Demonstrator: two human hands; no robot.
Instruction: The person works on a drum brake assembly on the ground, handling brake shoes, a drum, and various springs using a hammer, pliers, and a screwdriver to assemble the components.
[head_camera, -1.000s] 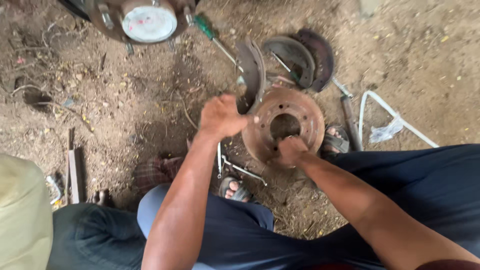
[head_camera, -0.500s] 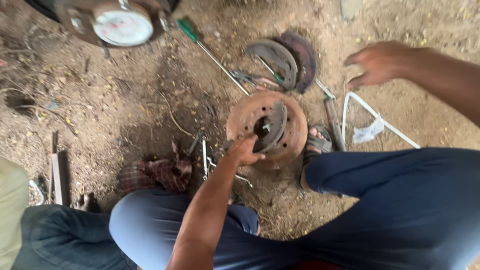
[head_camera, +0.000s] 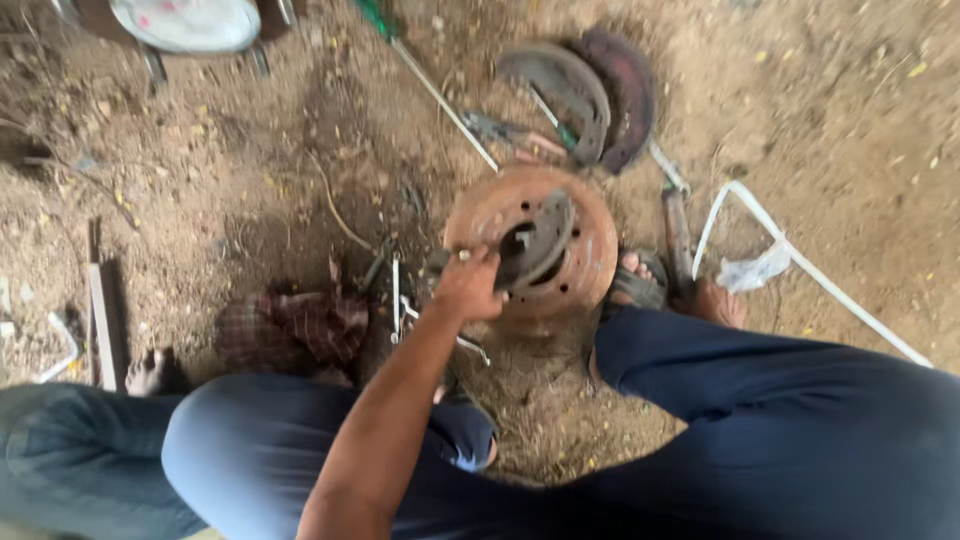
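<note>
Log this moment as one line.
left hand: gripping curved grey brake shoe | shoe: lying across rusty round brake drum | right hand: out of view

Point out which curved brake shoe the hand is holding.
The grey curved brake shoe lying across the rusty round brake drum, under the left hand; the other two shoes lie untouched on the dirt beyond.

One rusty brake drum (head_camera: 560, 235) lies on the dirt. Three curved brake shoes: one (head_camera: 535, 238) on it, two (head_camera: 560, 95) (head_camera: 630, 95) beyond. One green-handled screwdriver (head_camera: 420, 65).

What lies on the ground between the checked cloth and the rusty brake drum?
In the head view, thin metal tools lie on the dirt between the cloth and the drum.
</note>
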